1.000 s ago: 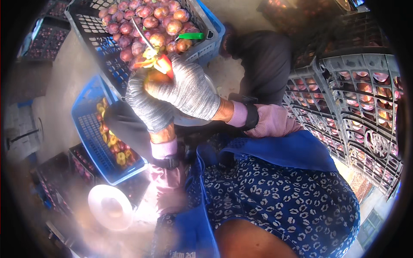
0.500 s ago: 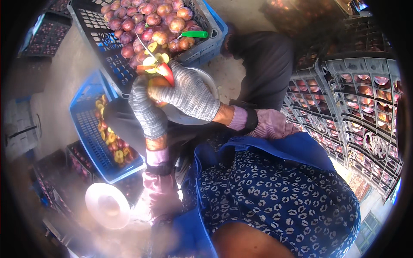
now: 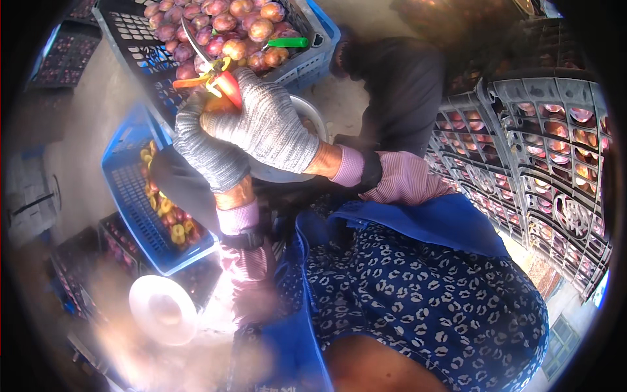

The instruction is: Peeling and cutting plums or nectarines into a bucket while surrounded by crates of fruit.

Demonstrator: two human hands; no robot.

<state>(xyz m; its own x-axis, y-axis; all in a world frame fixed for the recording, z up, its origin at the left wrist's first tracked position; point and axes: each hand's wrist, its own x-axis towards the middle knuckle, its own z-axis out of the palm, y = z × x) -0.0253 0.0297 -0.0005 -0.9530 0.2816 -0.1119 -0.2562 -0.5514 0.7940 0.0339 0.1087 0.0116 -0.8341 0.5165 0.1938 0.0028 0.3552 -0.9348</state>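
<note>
Both my hands wear grey knitted gloves and meet over a round pail (image 3: 318,117). My right hand (image 3: 277,124) is closed round the red handle of a knife (image 3: 228,87), its curved blade pointing up and away over the plums. Yellow-green and orange cut pieces of fruit (image 3: 213,83) cling by the blade's base. My left hand (image 3: 202,144) is wrapped round a plum (image 3: 215,122), mostly hidden between the gloves. Just beyond lies a dark crate (image 3: 134,62) of whole red-purple plums (image 3: 225,23), with a green-handled knife (image 3: 287,42) resting on them.
A blue basket (image 3: 130,202) of cut plums (image 3: 177,228) stands left of my knee. Nearer, there is a white round dish-like thing (image 3: 147,310). Stacked dark crates (image 3: 548,157) of plums rise at the right, and more crates (image 3: 65,52) stand far left.
Both hands, with the knife and plum, have shifted a little left and away. The cut pieces by the blade sit differently, and the knife's blade shows more fully.
</note>
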